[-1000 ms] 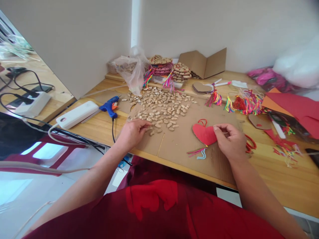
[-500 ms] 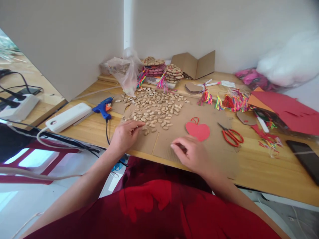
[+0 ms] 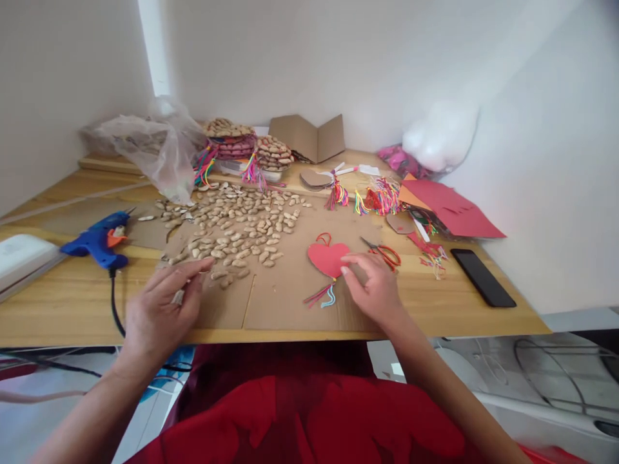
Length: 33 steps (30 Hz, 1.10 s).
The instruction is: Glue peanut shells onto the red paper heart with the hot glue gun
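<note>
At the far left of the desk [image 3: 72, 303] a white box-shaped device [image 3: 22, 254] is sitting at the edge, and just beside it a blue glue gun [image 3: 97, 240] is lying with its cord running off the front. Behind that, a crumpled clear plastic bag [image 3: 155, 145] is slumping against the wall. Your left hand [image 3: 162, 309] is hovering over the near edge of the cardboard sheet [image 3: 280, 293], its fingers curled and pinching one small peanut shell [image 3: 178, 297] between thumb and forefinger. Just beyond it, the loose pile of peanut shells [image 3: 236, 222] is spreading across the cardboard, with stacks of finished shell-covered hearts [image 3: 246, 142] and their bright tassels standing near the wall. Moving right, the red paper heart [image 3: 326, 256] is lying flat on the cardboard with its loop at the top and coloured threads trailing from its point; your right hand [image 3: 374, 290] is resting on it, fingers pressing down on its right edge rather than closing around it. I judge the work on this heart to be at an early stage: its red face is looking bare, with no shells stuck on, so covering it is all left to do. Just beside that hand, red-handled scissors [image 3: 387, 252] are lying on the cardboard, then tassel bundles [image 3: 377, 196], red paper sheets [image 3: 449, 206] and a black phone [image 3: 483, 277] near the right edge.
</note>
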Each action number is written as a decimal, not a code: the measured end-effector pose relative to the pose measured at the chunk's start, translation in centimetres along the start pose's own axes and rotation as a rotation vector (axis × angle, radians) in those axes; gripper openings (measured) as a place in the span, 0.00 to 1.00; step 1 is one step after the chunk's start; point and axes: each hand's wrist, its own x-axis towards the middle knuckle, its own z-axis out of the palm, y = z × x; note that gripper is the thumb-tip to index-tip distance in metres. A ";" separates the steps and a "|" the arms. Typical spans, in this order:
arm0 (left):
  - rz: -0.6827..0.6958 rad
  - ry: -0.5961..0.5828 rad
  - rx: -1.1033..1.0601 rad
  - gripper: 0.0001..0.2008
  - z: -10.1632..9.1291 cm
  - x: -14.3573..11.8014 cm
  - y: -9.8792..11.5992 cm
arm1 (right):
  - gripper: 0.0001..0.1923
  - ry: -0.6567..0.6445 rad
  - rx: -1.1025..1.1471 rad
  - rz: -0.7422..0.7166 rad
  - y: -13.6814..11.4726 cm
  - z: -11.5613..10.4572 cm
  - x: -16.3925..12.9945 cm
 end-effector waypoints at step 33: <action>0.293 -0.021 0.105 0.17 0.9 -0.4 0.3 | 0.05 0.136 0.074 0.041 0.4 0.5 -1.7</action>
